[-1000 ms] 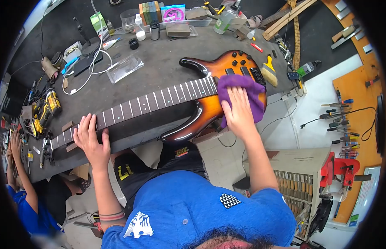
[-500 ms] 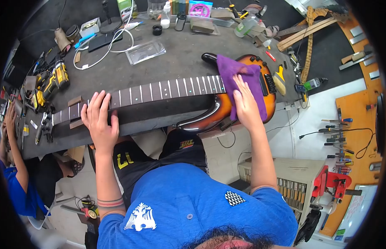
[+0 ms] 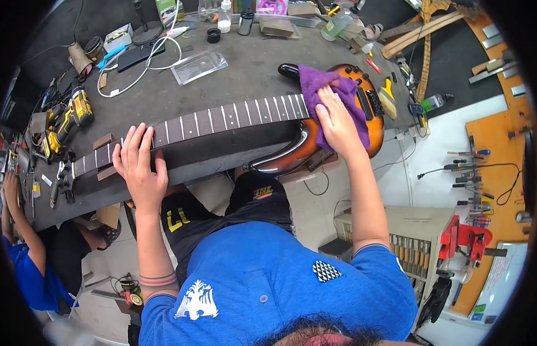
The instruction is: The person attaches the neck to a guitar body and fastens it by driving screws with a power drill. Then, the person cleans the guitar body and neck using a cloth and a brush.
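Note:
A sunburst electric bass guitar (image 3: 283, 160) lies across the bench with its fretted neck pointing left; no strings show on it. My left hand (image 3: 140, 173) spans the fretboard, fingers over it to the far edge and thumb at the near edge, closed on the neck. On the body, my right hand (image 3: 339, 124) presses down a bunched purple cloth (image 3: 356, 118), its fingers held together. The cloth hides part of the body around the neck's end. Control knobs, a dark pickup and the bridge show to the right of it.
A yellow drill (image 3: 78, 109), a clear plastic tray (image 3: 200, 68) and a white cable (image 3: 147, 68) lie on the workbench (image 3: 245, 63). Bottles stand along the back. A yellow-handled brush (image 3: 387, 99) is just right of the body. A co-worker's hands (image 3: 12, 187) are at far left.
My right hand has slid the cloth slightly away from me and to the left. My left hand stays on the neck. The co-worker's hands have lowered, and the view has shifted a little.

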Action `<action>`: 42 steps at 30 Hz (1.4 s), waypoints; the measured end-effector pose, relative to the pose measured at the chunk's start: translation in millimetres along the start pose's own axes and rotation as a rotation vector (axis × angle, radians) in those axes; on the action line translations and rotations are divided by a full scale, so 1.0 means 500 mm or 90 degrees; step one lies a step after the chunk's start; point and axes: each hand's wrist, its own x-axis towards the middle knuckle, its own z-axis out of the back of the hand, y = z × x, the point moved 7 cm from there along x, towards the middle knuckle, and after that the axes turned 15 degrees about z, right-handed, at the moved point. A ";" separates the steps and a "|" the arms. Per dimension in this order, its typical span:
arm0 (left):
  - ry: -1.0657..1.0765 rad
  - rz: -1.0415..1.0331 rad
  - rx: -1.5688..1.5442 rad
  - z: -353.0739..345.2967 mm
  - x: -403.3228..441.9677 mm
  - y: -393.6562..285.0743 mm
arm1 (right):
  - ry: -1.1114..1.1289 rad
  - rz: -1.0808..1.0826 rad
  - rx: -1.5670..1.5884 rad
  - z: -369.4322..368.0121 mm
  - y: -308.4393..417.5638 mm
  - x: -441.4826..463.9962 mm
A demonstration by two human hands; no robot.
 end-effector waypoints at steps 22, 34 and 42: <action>0.008 -0.030 0.021 -0.003 -0.004 -0.004 | 0.012 0.258 0.004 -0.027 0.178 -0.066; 0.015 -0.053 0.055 -0.013 -0.008 -0.010 | 0.009 0.236 0.038 -0.085 0.336 -0.103; 0.002 -0.057 0.070 -0.015 -0.006 -0.024 | 0.000 -0.099 -0.145 0.006 0.124 -0.216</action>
